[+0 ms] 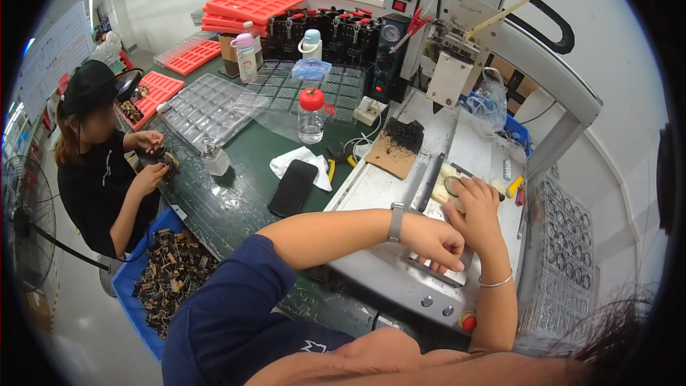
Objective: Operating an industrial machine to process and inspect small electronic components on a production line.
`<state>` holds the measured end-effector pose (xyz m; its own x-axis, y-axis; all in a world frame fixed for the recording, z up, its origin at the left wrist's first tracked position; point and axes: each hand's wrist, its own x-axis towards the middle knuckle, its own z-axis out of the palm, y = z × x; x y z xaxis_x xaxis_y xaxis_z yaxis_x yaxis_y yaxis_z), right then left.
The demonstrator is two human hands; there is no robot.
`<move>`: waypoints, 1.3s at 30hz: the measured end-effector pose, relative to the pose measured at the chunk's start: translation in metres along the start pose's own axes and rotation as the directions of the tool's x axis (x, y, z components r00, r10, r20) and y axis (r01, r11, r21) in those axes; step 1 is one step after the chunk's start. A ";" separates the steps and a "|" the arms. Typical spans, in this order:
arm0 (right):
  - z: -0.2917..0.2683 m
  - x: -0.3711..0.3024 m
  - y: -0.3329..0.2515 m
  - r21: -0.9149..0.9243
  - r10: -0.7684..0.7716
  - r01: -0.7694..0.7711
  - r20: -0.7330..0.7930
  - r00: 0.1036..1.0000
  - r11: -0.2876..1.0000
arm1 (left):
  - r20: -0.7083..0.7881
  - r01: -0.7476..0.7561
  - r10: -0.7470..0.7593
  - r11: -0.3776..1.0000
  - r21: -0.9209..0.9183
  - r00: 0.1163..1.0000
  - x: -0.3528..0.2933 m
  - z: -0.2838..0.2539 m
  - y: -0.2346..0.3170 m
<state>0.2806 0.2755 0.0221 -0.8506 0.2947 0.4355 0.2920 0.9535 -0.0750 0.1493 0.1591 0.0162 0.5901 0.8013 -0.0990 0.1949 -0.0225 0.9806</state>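
My right hand [477, 211], with a thin bracelet on its wrist, reaches over a cream-coloured block [441, 174] on the machine's bed. Its fingers are stretched out and apart, the fingertips beside a small round ring-shaped piece [451, 185] on that block. Closer to me, my left hand [434, 244] wears a grey watch [395, 222] and has its fingers curled inward beneath it. Whatever those fingers hold, if anything, is hidden. A flat plate [446, 271] lies under the left hand at the front of the bed.
Above the bed hangs the machine's metal head [450, 78]. A brown board with black grains [395, 146] lies left of my hands, near a phone [293, 188] and a red-lidded bottle [311, 118]. A co-worker [96, 164] handles small parts beside a blue bin [128, 279].
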 end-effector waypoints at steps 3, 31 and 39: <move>-0.003 -0.001 -0.002 -0.016 0.005 -0.005 0.002 1.000 1.000 | -0.007 0.000 0.000 1.000 0.003 1.000 0.000 0.001 0.000; 0.006 0.001 0.008 0.042 0.003 0.001 -0.098 0.995 0.999 | -0.007 0.006 -0.006 1.000 -0.008 1.000 -0.001 0.002 -0.001; 0.013 0.010 0.005 0.091 -0.025 0.038 -0.136 0.990 0.995 | -0.019 -0.026 0.027 1.000 0.015 0.999 0.003 0.003 -0.007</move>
<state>0.2684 0.2838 0.0147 -0.7904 0.2591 0.5551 0.2183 0.9658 -0.1400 0.1525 0.1600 0.0086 0.5802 0.8115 -0.0695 0.1907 -0.0524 0.9803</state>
